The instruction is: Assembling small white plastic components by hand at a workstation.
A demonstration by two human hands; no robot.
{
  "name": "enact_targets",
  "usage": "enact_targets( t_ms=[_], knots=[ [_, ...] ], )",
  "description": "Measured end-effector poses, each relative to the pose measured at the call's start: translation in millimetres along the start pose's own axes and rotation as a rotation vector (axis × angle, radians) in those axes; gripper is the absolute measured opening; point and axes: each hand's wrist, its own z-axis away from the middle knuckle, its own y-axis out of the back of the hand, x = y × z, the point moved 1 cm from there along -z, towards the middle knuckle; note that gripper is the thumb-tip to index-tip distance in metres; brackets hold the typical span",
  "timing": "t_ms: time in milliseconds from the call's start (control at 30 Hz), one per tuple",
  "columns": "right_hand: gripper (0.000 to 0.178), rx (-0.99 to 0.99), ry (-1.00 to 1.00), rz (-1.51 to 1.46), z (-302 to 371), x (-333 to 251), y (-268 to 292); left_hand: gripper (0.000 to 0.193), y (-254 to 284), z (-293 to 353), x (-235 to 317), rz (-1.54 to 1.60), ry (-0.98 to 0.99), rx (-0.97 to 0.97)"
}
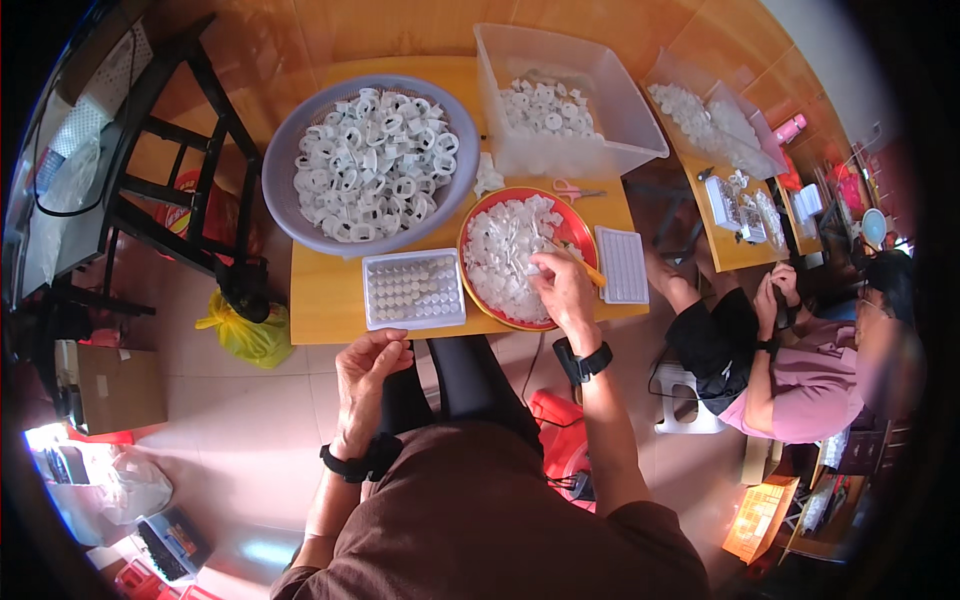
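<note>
My right hand is over a round red dish heaped with small translucent white plastic pieces. Its thumb and fingertips are pinched together at the edge of the heap; whatever is between them is too small to make out. My left hand hovers at the table's front edge with its fingers curled to the thumb, and I cannot see what they hold. Just beyond it lies a white tray with rows of small round pieces. A yellow-handled tool leans on the dish's right rim.
A grey-blue basket of white plastic parts stands back left, a clear bin with similar parts back right. Pink-handled scissors and a ridged white tray lie right of the dish. A co-worker sits at the right.
</note>
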Motion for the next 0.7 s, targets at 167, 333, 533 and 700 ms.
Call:
enact_targets(
  t_ms=[167, 333, 533, 700],
  knots=[
    [0.017, 0.010, -0.020, -0.016, -1.2, 5.5, -2.6, 0.016, -3.9, 4.8, -5.1, 0.023, 0.013, 0.006],
    [0.013, 0.014, -0.187, -0.310, 0.8, 11.0, 4.4, 0.016, 2.6, 4.8, -8.7, 0.015, 0.028, 0.026],
    [0.016, 0.118, 0.002, -0.045, 0.0, -10.8, 8.1, 0.016, 3.6, 1.7, -3.5, 0.035, 0.010, 0.054],
    [0.017, 0.028, 0.163, -0.155, -4.2, -70.3, -9.6, 0.016, 6.3, 1.7, -4.8, 0.095, 0.016, 0.054]
  ],
)
